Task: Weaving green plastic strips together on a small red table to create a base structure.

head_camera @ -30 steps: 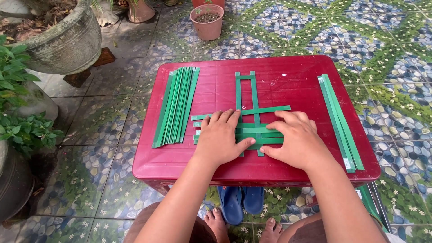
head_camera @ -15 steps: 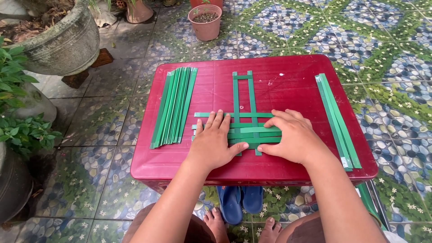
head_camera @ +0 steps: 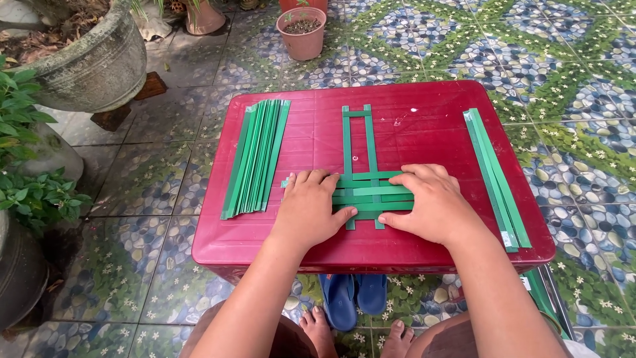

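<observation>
A small red plastic table [head_camera: 318, 132] carries a partly woven mat of green strips [head_camera: 371, 193]: two long strips run away from me, crossed by several short ones. My left hand [head_camera: 310, 209] lies flat on the weave's left end, thumb stretched toward the middle. Over the right end rests my right hand [head_camera: 429, 202], palm down, fingers together. Neither hand grips a strip; both press down on the weave.
A bundle of loose green strips [head_camera: 255, 156] lies at the table's left, a thinner bundle [head_camera: 495, 174] along its right edge. Large stone planters [head_camera: 93, 63] and leafy plants [head_camera: 30, 192] stand left. A small terracotta pot [head_camera: 302, 30] sits beyond. Blue sandals [head_camera: 351, 298] and my bare feet lie under the table.
Both hands have slid slightly along the crossing strips and flattened on them, pushing them closer together. The side bundles have not moved.
</observation>
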